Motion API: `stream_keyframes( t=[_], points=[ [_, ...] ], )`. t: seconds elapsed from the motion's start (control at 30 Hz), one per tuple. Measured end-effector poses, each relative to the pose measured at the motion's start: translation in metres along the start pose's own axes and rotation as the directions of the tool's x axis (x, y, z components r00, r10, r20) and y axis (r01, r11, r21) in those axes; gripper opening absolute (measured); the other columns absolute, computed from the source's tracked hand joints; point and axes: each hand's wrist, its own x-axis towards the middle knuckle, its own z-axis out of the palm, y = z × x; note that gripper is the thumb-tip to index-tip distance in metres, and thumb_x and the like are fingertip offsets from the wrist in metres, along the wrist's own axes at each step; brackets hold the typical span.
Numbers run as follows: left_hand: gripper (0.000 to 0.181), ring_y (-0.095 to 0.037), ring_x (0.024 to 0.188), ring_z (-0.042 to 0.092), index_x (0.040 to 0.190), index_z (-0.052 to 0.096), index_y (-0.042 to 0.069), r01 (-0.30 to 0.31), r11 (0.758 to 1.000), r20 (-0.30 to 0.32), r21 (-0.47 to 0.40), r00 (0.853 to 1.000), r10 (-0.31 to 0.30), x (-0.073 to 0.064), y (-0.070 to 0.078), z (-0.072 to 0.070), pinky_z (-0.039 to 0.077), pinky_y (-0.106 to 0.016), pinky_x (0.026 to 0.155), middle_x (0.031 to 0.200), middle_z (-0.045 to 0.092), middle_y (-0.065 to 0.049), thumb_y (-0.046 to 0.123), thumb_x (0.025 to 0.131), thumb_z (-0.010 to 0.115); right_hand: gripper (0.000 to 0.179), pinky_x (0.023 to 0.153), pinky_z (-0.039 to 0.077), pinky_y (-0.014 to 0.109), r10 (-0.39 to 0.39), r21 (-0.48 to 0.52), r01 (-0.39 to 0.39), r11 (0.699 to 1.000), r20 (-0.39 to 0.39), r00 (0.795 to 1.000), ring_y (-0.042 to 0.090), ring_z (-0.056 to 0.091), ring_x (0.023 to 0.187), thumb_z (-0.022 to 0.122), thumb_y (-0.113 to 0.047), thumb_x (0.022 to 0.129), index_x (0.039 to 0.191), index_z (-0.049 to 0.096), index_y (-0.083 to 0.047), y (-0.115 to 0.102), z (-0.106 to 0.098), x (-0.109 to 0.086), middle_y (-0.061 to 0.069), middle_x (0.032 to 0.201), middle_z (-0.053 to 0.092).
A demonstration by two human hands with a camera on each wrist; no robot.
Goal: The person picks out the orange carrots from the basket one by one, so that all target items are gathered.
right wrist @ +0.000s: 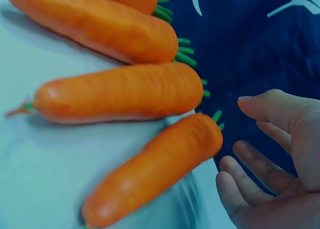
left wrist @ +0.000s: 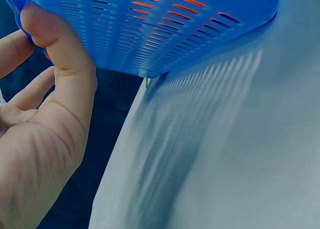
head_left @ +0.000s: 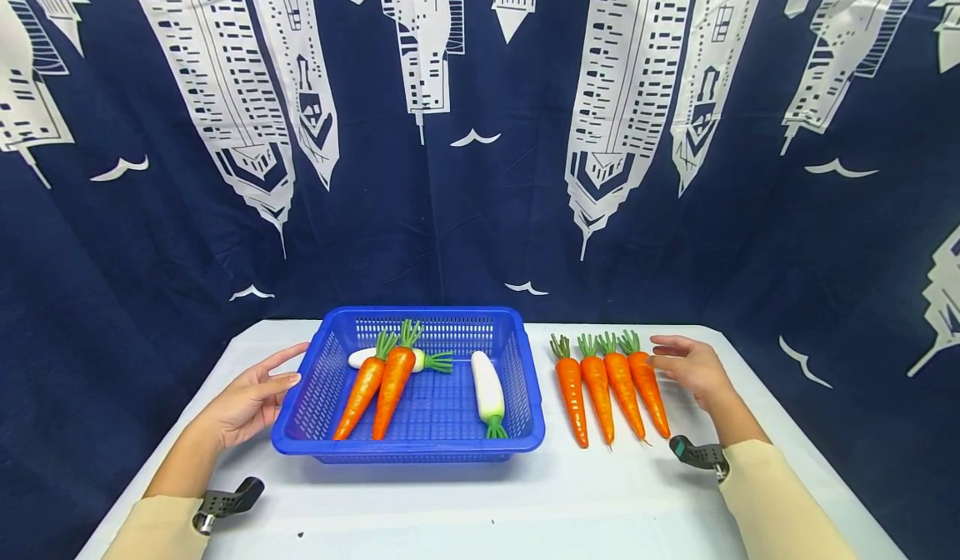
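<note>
A blue plastic basket (head_left: 408, 453) sits on the table, its left rim beside my left hand (head_left: 243, 402). That hand's fingers are fairly straight, and in the left wrist view its thumb (left wrist: 60, 44) meets the rim. Two carrots (head_left: 363, 395) lean across a white radish (head_left: 362, 357) inside; a second white radish (head_left: 488, 385) lies at the basket's right. Several carrots (head_left: 596, 385) form a row right of the basket, leaves pointing away. My right hand (head_left: 693, 368) is beside the leafy end of the rightmost carrot (head_left: 651, 393), fingers relaxed, holding nothing.
A white cloth covers the table (head_left: 390, 514). Behind it hangs a dark blue curtain (head_left: 435, 235) with white printed buildings and birds. Each wrist wears a black camera mount (head_left: 232, 502). The table's far edge runs just behind the basket and the carrot row.
</note>
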Motion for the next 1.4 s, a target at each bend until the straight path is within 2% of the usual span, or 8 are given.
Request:
stream_keyframes(
  t=[0.33, 0.63, 0.8, 1.0, 1.2, 1.4],
  points=[
    [0.068, -0.017, 0.1, 0.075, 0.165, 0.008, 0.018, 0.002, 1.0, -0.008, 0.004, 1.0, -0.002, 0.001, -0.001, 0.0, 0.063, -0.037, 0.089, 0.117, 0.072, 0.0, 0.01, 0.109, 0.046, 0.055, 0.107, 0.053, 0.053, -0.059, 0.0, 0.059, 0.998, -0.009, 0.998, 0.043, 0.058, 0.127, 0.069, -0.022, 0.097, 0.145, 0.053, 0.002, -0.016, 0.013, -0.01, 0.029, 0.144, 0.056],
    [0.066, -0.016, 0.1, 0.075, 0.164, 0.012, 0.02, 0.002, 1.0, 0.006, -0.023, 1.0, -0.002, -0.001, -0.001, 0.0, 0.063, -0.036, 0.089, 0.118, 0.072, 0.0, 0.01, 0.109, 0.046, 0.05, 0.103, 0.056, 0.047, -0.079, 0.046, 0.078, 0.996, 0.008, 0.997, 0.036, 0.063, 0.12, 0.071, -0.02, 0.097, 0.142, 0.058, -0.002, -0.034, 0.035, -0.023, 0.025, 0.143, 0.058],
    [0.063, -0.016, 0.1, 0.075, 0.163, 0.015, 0.022, 0.002, 1.0, 0.009, -0.022, 1.0, -0.002, -0.001, -0.001, 0.0, 0.063, -0.036, 0.089, 0.118, 0.072, 0.001, 0.01, 0.109, 0.047, 0.047, 0.098, 0.06, 0.038, -0.11, 0.041, 0.11, 0.993, 0.012, 0.994, 0.031, 0.066, 0.116, 0.074, -0.022, 0.095, 0.137, 0.062, -0.003, -0.045, 0.049, -0.032, 0.023, 0.138, 0.063],
    [0.064, -0.016, 0.101, 0.075, 0.164, 0.014, 0.021, 0.002, 1.0, 0.002, -0.01, 1.0, -0.002, -0.002, 0.0, 0.001, 0.063, -0.035, 0.09, 0.118, 0.072, 0.001, 0.01, 0.109, 0.046, 0.046, 0.099, 0.059, 0.034, -0.122, 0.101, 0.116, 0.988, 0.049, 0.991, 0.027, 0.066, 0.116, 0.075, -0.025, 0.094, 0.136, 0.064, -0.008, -0.06, 0.062, -0.043, 0.019, 0.139, 0.063],
    [0.066, -0.015, 0.1, 0.075, 0.164, 0.012, 0.02, -0.003, 1.0, -0.002, -0.003, 1.0, 0.003, -0.001, -0.001, 0.0, 0.063, -0.035, 0.09, 0.118, 0.072, 0.001, 0.01, 0.109, 0.046, 0.041, 0.094, 0.058, 0.02, -0.202, 0.132, 0.193, 0.972, 0.065, 0.977, 0.023, 0.069, 0.113, 0.077, -0.022, 0.093, 0.13, 0.068, -0.006, -0.072, 0.073, -0.049, 0.021, 0.134, 0.066],
    [0.067, -0.016, 0.1, 0.075, 0.165, 0.008, 0.018, -0.012, 1.0, 0.003, -0.006, 1.0, 0.012, 0.0, -0.002, -0.001, 0.063, -0.036, 0.089, 0.117, 0.072, 0.001, 0.009, 0.109, 0.045, 0.043, 0.094, 0.057, 0.02, -0.24, 0.236, 0.21, 0.949, 0.105, 0.965, 0.022, 0.07, 0.113, 0.077, -0.019, 0.092, 0.13, 0.067, -0.002, -0.087, 0.084, -0.058, 0.022, 0.132, 0.067]
  ],
)
